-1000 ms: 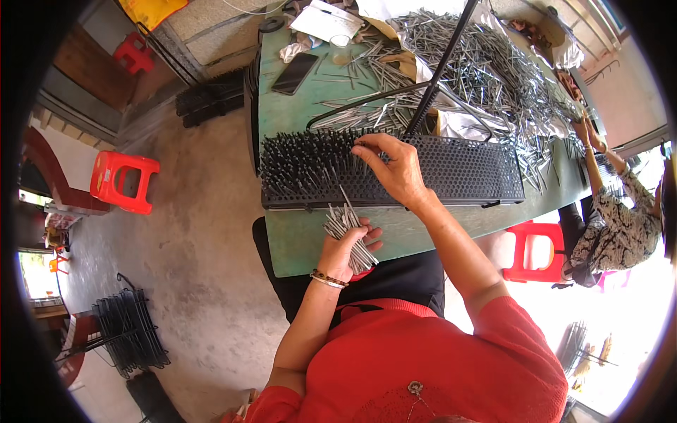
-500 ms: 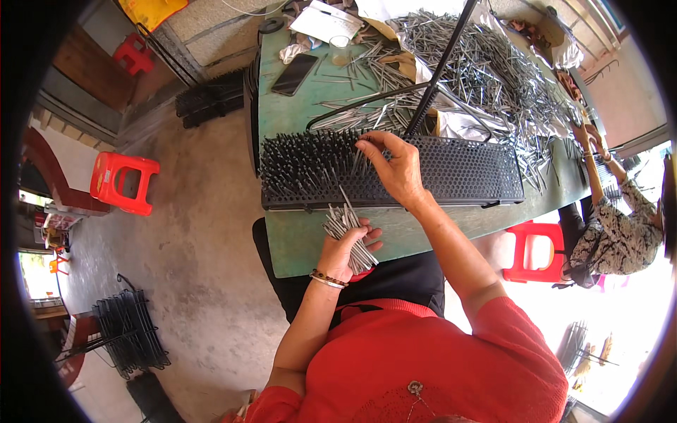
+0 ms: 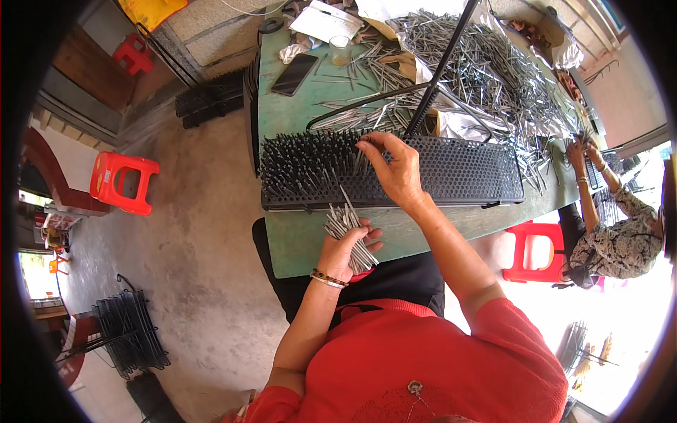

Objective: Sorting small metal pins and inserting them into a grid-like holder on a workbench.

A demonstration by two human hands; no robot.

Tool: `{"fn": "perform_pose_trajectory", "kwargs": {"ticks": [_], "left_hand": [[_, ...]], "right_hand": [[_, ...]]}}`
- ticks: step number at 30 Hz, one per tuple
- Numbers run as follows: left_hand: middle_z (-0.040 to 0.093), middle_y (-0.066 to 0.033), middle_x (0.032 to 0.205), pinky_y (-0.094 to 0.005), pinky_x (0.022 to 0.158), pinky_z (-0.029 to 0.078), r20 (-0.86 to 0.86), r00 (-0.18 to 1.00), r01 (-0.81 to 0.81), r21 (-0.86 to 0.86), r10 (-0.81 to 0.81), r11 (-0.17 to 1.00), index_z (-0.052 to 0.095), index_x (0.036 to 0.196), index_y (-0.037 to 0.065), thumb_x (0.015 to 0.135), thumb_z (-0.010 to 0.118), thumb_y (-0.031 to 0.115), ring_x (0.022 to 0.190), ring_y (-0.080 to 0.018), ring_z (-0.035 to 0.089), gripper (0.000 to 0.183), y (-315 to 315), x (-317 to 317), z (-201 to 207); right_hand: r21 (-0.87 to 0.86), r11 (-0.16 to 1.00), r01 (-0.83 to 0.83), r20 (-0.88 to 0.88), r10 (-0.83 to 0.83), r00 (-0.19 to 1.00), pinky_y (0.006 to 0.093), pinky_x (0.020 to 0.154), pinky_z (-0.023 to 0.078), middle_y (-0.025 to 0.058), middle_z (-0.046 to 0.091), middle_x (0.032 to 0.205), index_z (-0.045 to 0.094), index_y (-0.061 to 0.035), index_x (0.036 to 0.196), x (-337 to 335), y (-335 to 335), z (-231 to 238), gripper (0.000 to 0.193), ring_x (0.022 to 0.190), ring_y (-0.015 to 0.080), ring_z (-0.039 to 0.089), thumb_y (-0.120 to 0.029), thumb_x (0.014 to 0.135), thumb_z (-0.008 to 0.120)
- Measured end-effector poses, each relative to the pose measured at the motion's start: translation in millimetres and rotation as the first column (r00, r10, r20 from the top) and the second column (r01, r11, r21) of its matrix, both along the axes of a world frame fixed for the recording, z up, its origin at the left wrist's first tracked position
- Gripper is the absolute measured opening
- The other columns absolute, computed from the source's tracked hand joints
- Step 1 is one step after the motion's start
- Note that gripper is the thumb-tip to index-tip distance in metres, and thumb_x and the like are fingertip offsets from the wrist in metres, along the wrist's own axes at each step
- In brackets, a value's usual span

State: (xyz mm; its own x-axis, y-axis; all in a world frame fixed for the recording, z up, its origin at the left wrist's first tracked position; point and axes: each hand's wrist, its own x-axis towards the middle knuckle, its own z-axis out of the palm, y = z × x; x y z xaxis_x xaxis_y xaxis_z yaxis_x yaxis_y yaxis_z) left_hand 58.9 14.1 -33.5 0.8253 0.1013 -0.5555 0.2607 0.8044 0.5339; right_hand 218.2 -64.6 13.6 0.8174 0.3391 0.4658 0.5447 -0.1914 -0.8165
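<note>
A black rack (image 3: 458,169) with a perforated top lies along the near edge of the green table (image 3: 296,243). Thin metal rods with dark tips (image 3: 303,166) stand packed upright in its left part, while the holes on the right show bare. Over the border between the two parts, my right hand (image 3: 400,173) pinches with thumb and forefinger; a thin rod seems to be between them, but the fingers mostly hide it. Below the rack's front edge, my left hand (image 3: 342,254) is wrapped round a bundle of loose silver rods (image 3: 345,224), one sticking up higher than the others.
A large heap of metal rods (image 3: 479,63) covers the far side of the table. A black metal frame (image 3: 430,88) stands behind the rack. A phone (image 3: 295,75) and a glass (image 3: 339,51) lie far left. At right, a co-worker's arms (image 3: 589,176) reach over the table beside a red stool (image 3: 529,252).
My hands stay almost in the same place. At the right, the co-worker's hands and arms have shifted a little toward the near side.
</note>
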Motion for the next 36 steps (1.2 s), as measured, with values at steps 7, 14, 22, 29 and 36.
{"fn": "perform_pose_trajectory", "kwargs": {"ticks": [7, 14, 22, 29, 36], "left_hand": [[0.060, -0.0106, 0.091, -0.0439, 0.077, 0.057, 0.007, 1.000, 0.002, 0.008, -0.002, 1.000, 0.058, 0.100, -0.001, 0.083, 0.059, 0.003, 0.090, -0.0284, 0.065, 0.018, 0, 0, 1], [0.061, -0.0102, 0.091, -0.0437, 0.078, 0.057, 0.001, 1.000, 0.008, 0.003, -0.008, 1.000, 0.058, 0.100, -0.001, 0.083, 0.059, 0.004, 0.090, -0.0280, 0.065, 0.017, 0, -1, 0], [0.061, -0.0104, 0.091, -0.0435, 0.077, 0.057, 0.003, 1.000, 0.006, -0.003, -0.006, 1.000, 0.058, 0.100, -0.002, 0.084, 0.058, 0.003, 0.090, -0.0280, 0.065, 0.017, 1, -1, 0], [0.061, -0.0106, 0.091, -0.0434, 0.078, 0.057, -0.009, 1.000, 0.006, 0.003, -0.006, 1.000, 0.058, 0.100, -0.002, 0.083, 0.058, 0.002, 0.090, -0.0281, 0.065, 0.017, 0, 0, 1], [0.061, -0.0107, 0.091, -0.0438, 0.078, 0.057, -0.006, 1.000, 0.008, -0.002, -0.008, 1.000, 0.058, 0.100, -0.002, 0.083, 0.058, 0.002, 0.090, -0.0278, 0.065, 0.017, 0, 0, 3]], "right_hand": [[-0.030, 1.000, -0.009, 0.119, 0.013, 0.993, 0.0282, 0.067, 0.051, 0.0112, 0.068, 0.083, 0.065, 0.0003, 0.095, 3, 0, -3, 0.016, 0.074, 0.0181, 0.066, -0.008, 0.083, 0.069], [0.009, 1.000, -0.008, 0.109, 0.007, 0.994, 0.0288, 0.066, 0.051, 0.0124, 0.068, 0.083, 0.064, 0.0006, 0.094, 2, 5, -4, 0.016, 0.072, 0.0186, 0.065, -0.008, 0.083, 0.069], [0.011, 0.997, 0.073, 0.079, -0.074, 0.994, 0.0284, 0.065, 0.050, 0.0126, 0.067, 0.081, 0.064, 0.0010, 0.095, -2, 6, -3, 0.018, 0.070, 0.0184, 0.065, -0.009, 0.082, 0.070], [0.018, 0.995, 0.097, 0.120, -0.098, 0.988, 0.0285, 0.064, 0.050, 0.0131, 0.067, 0.082, 0.064, 0.0010, 0.095, -4, 7, -6, 0.017, 0.070, 0.0189, 0.065, -0.007, 0.081, 0.070], [0.066, 0.989, 0.132, 0.152, -0.140, 0.978, 0.0324, 0.060, 0.050, 0.0132, 0.065, 0.078, 0.064, 0.0004, 0.091, -7, 8, -7, 0.014, 0.065, 0.0257, 0.064, -0.007, 0.081, 0.069]]}}
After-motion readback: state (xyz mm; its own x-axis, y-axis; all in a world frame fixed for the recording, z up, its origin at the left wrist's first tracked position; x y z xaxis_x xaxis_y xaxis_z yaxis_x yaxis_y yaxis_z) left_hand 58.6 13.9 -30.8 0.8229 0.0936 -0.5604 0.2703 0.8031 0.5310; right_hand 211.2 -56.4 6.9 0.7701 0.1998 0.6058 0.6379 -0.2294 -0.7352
